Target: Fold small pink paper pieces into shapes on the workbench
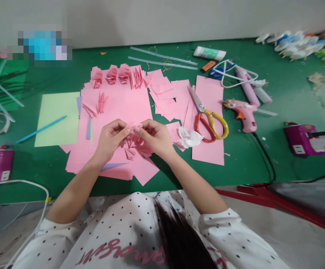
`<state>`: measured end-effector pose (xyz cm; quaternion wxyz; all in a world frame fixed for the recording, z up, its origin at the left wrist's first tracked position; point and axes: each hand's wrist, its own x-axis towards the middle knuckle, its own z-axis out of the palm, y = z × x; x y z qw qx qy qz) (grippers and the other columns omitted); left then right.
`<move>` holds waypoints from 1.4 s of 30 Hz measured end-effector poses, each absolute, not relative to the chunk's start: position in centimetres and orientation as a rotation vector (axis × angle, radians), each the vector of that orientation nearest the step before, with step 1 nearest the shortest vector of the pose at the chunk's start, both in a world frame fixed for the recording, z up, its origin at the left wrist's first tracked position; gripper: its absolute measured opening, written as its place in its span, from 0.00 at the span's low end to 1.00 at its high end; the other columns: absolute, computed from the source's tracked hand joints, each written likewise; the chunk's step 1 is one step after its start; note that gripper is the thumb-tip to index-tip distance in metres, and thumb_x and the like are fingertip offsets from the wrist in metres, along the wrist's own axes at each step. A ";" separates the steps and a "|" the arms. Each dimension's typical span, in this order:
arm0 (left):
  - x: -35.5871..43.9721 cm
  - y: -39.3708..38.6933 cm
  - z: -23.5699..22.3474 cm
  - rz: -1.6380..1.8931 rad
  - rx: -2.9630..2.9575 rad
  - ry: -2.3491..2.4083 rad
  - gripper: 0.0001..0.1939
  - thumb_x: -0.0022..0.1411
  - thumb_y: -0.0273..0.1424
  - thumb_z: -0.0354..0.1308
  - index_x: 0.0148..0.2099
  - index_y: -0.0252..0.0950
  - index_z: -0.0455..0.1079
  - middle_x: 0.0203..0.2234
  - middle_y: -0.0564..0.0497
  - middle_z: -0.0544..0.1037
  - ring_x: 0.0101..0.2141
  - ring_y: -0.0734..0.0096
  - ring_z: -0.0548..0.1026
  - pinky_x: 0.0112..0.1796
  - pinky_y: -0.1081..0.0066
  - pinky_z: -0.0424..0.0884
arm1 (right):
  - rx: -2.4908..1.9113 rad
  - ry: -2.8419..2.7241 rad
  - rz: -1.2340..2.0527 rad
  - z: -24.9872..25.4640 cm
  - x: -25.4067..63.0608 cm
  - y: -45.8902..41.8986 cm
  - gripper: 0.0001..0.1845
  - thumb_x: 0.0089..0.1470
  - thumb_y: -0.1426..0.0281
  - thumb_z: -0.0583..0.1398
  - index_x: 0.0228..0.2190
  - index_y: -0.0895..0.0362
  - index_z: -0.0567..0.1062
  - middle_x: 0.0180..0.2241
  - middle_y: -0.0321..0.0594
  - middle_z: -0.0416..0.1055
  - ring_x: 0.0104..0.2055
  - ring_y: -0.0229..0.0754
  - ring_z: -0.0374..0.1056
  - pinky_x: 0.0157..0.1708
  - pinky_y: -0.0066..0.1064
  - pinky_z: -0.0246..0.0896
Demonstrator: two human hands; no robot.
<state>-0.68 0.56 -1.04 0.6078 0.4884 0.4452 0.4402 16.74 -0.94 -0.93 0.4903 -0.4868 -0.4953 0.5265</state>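
Note:
My left hand [111, 137] and my right hand [156, 136] meet over a spread of pink paper sheets [123, 108] on the green table. Both pinch the same small folded pink paper piece [133, 125] between fingertips and thumbs. Under my hands lie several more folded pink pieces [136, 149]. Finished pleated pink pieces [117, 74] stand in a row at the far edge of the sheets, and a few more [99, 104] lie to the left.
Scissors with red and yellow handles [207, 116] lie on a pink sheet at right, beside crumpled white tissue [189, 137]. A pink glue gun [243, 112], glue sticks [162, 59], a purple device [305, 140], a light green sheet [57, 117] with a blue stick [40, 129] surround them.

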 end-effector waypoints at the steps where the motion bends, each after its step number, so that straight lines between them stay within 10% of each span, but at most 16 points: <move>1: -0.7 0.6 -1.0 1.007 1.126 1.028 0.16 0.57 0.41 0.71 0.31 0.36 0.70 0.20 0.54 0.73 0.18 0.78 0.69 0.19 0.76 0.65 | -1.191 -1.203 1.278 -0.9 16.7 -0.9 0.24 0.48 0.47 0.68 0.28 0.56 0.76 0.26 0.35 0.73 0.27 0.35 0.66 0.29 0.30 0.63; 42: -0.2 -0.2 -0.1 0.901 1.454 1.133 0.19 0.59 0.46 0.68 0.30 0.35 0.72 0.22 0.54 0.72 0.22 0.78 0.66 0.24 0.75 0.64 | -1.135 -1.304 1.168 -1.5 17.4 -0.3 0.24 0.54 0.46 0.64 0.28 0.54 0.73 0.27 0.34 0.71 0.30 0.37 0.67 0.33 0.32 0.64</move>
